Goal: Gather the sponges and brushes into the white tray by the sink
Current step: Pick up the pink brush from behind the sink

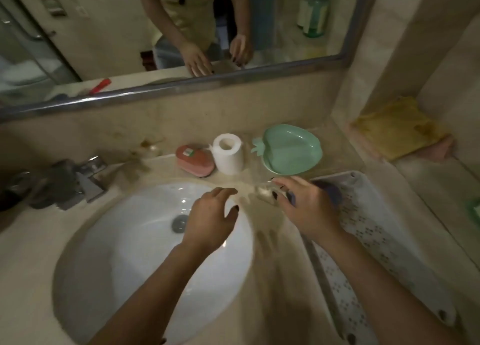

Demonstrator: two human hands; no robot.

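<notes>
The white perforated tray [384, 230] lies on the counter to the right of the sink [124, 240]. My right hand [306, 209] hovers over the tray's near-left corner, closed around a blurred brush [331, 190] with a dark blue handle and a pale end toward the sink. My left hand [210, 220] is above the basin's right side, fingers apart and holding nothing. A pink scrub brush [194, 160] rests on the counter behind the sink. A dark grey sponge or cloth [52, 186] sits left of the faucet [91, 178].
A toilet paper roll [228, 153] and a green strawberry-shaped dish [291, 149] stand behind the tray. A yellow cloth [397, 126] lies on the right ledge. A mirror [155, 32] runs along the back wall. Something green [474, 212] shows at the right edge.
</notes>
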